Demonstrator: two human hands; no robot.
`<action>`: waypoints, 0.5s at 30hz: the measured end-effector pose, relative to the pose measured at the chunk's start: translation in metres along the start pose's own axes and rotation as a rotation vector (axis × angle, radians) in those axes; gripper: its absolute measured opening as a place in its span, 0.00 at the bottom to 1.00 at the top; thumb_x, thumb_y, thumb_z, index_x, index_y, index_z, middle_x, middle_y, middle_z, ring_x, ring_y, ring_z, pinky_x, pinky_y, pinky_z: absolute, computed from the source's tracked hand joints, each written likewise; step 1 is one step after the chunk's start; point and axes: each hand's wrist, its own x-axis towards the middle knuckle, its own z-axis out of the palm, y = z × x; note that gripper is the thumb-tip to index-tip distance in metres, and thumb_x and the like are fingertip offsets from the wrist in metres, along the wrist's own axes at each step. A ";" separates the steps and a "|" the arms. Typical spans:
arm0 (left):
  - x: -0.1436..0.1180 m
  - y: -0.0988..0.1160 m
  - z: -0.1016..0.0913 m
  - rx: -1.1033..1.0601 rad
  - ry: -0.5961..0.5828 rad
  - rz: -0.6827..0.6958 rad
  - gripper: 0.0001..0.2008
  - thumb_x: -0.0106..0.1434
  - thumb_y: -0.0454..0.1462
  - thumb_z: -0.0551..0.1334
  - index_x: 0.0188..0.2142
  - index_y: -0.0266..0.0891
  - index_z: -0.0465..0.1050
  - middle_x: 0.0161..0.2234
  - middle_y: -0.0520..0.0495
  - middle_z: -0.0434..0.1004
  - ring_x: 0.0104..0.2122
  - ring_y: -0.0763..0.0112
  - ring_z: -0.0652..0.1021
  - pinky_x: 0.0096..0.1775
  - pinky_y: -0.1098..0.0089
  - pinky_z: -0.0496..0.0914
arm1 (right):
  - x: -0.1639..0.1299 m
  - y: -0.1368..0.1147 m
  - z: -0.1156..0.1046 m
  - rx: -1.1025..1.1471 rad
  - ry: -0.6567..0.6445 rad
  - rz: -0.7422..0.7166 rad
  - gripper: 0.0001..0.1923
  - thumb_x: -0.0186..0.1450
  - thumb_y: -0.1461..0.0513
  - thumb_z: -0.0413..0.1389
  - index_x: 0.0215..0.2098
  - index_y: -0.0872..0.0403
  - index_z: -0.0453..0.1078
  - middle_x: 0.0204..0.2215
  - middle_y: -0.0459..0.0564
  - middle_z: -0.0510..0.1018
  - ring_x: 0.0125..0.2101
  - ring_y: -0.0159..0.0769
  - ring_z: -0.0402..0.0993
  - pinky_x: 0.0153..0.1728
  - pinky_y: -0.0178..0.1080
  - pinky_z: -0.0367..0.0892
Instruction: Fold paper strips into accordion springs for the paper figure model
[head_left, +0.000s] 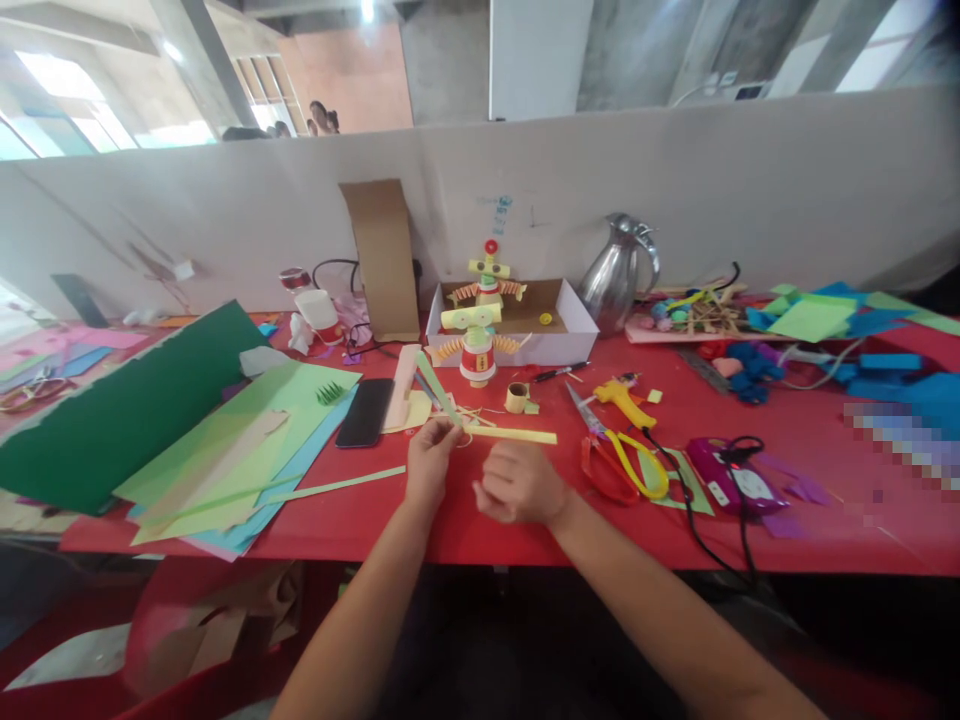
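Left hand: the left hand (429, 462) sits just left of centre frame, fingers pinched on the left end of a yellow strip (511, 435).
Right hand: the right hand (517, 485) is at centre, just right of the left one, curled into a loose fist below the strip; whether it touches the strip I cannot tell.
Yellow strip: it lies nearly level just above both hands, running right from the left hand's fingertips, over the red table (525, 540).
Green strip: a thin green strip (436, 390) slants up and left from the left hand's fingers.
Figure: a paper figure (478, 352) with coiled arms stands upright above the hands, in front of a white box (570, 335); a second figure (489, 275) stands inside that box.
Tape roll: a small tape roll (516, 397) lies just right of the front figure.
Phone: a dark phone (365, 412) lies flat, up and left of the left hand.
Paper sheets: green sheets (247, 440) are stacked at left of frame, partly over the table edge.
Scissors: scissors (619, 462) with red and yellow handles lie right of the right hand, apart from it.
Glue gun: a yellow glue gun (624, 400) lies above the scissors.
Jug: a metal jug (619, 272) stands upper right of the box, near the wall.
Cardboard: a cardboard piece (382, 260) leans upright on the wall, left of the box.
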 end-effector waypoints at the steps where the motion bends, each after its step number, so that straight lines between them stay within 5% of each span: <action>1: 0.000 0.000 0.000 -0.019 -0.003 -0.003 0.09 0.50 0.39 0.70 0.27 0.39 0.73 0.24 0.54 0.72 0.26 0.75 0.72 0.34 0.73 0.67 | 0.002 -0.003 0.007 0.031 -0.056 0.030 0.18 0.66 0.56 0.52 0.20 0.50 0.71 0.23 0.52 0.76 0.31 0.40 0.71 0.36 0.43 0.66; 3: -0.002 0.001 0.000 -0.046 -0.007 -0.008 0.11 0.50 0.40 0.70 0.27 0.39 0.71 0.24 0.55 0.70 0.26 0.76 0.72 0.33 0.73 0.66 | 0.008 -0.007 0.020 0.143 -0.016 0.214 0.19 0.67 0.53 0.53 0.21 0.51 0.70 0.22 0.51 0.75 0.29 0.38 0.71 0.34 0.41 0.66; 7: -0.005 0.003 0.001 -0.082 -0.038 -0.023 0.12 0.48 0.40 0.71 0.27 0.39 0.71 0.24 0.55 0.69 0.26 0.76 0.70 0.32 0.74 0.65 | 0.022 -0.001 0.029 0.592 0.291 0.536 0.16 0.62 0.48 0.59 0.35 0.51 0.73 0.31 0.49 0.79 0.31 0.37 0.75 0.34 0.38 0.70; 15: -0.008 0.012 0.005 -0.164 -0.161 -0.160 0.11 0.47 0.38 0.72 0.28 0.37 0.74 0.25 0.52 0.71 0.25 0.76 0.70 0.30 0.73 0.67 | 0.023 0.011 0.023 0.835 0.380 0.603 0.14 0.60 0.51 0.61 0.35 0.52 0.77 0.36 0.51 0.83 0.39 0.45 0.79 0.42 0.44 0.73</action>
